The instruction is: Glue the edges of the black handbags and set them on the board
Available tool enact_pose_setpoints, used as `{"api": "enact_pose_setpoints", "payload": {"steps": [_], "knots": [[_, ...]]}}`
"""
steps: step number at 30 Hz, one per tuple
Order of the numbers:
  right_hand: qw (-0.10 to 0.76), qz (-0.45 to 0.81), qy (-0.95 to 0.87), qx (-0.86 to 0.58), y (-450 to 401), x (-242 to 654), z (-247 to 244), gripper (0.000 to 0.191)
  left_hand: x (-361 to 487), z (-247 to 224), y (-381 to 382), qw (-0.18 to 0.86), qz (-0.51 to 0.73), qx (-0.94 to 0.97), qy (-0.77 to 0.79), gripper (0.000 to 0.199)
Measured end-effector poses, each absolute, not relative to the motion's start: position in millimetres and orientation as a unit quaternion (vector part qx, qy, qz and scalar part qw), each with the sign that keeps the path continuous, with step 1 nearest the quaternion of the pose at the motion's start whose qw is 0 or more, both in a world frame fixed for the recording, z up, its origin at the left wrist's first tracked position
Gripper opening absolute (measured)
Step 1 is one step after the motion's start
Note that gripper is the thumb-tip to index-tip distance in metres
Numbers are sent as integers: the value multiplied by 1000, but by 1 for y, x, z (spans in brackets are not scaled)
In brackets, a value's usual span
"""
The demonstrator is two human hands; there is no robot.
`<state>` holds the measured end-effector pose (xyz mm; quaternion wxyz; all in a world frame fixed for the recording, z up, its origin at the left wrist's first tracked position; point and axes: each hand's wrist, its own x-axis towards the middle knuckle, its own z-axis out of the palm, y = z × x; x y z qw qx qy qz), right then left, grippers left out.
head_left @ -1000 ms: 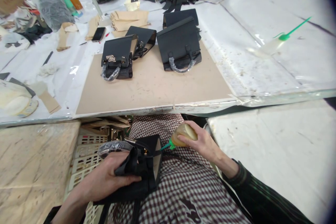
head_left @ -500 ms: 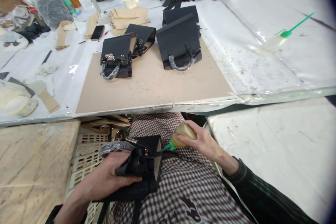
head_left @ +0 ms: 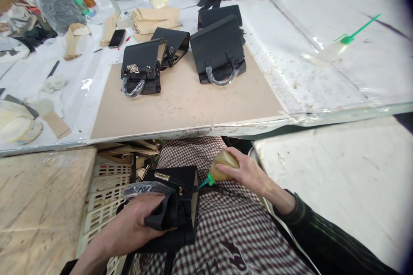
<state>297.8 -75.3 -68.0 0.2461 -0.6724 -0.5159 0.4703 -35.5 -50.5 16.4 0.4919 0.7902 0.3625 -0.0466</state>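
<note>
A black handbag (head_left: 180,236) with a plastic-wrapped handle lies over the lap, on a checked apron (head_left: 232,223). My left hand (head_left: 135,221) is closed on the bag's black material; part of its fingers is hidden in the folds. In my right hand (head_left: 237,165) is a squeeze bottle (head_left: 222,164) of yellowish liquid, tilted down to the left. Its green nozzle (head_left: 204,182) ends at the bag's right edge, where a beige inner side shows. Whether liquid comes out cannot be seen.
Black handbags (head_left: 219,47) (head_left: 142,64) stand on a beige board (head_left: 180,107) on the table ahead. A second green-tipped bottle (head_left: 332,51) lies at the right. Left are a phone (head_left: 116,38) and a round tub (head_left: 22,126). A white plastic crate (head_left: 103,193) sits below the table.
The bag's flap with its metal piece shows more openly, and my left hand has shifted slightly down on the bag. The nozzle remains at the bag's edge. The whole view has shifted slightly.
</note>
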Motion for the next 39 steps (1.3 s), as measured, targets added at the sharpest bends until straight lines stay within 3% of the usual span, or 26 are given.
{"api": "enact_pose_setpoints", "payload": {"steps": [10, 17, 33, 39], "knots": [[279, 654, -361, -603, -75, 300, -66, 35, -39, 11, -55, 475, -45, 812, 336, 7], [278, 599, -366, -655, -85, 298, -76, 40, -36, 13, -53, 477, -29, 811, 337, 7], [335, 729, -262, -536, -120, 283, -33, 37, -32, 18, -51, 480, 4, 810, 337, 12], [312, 686, -300, -585, -115, 292, -44, 37, -29, 25, -48, 489, -8, 805, 335, 14]]}}
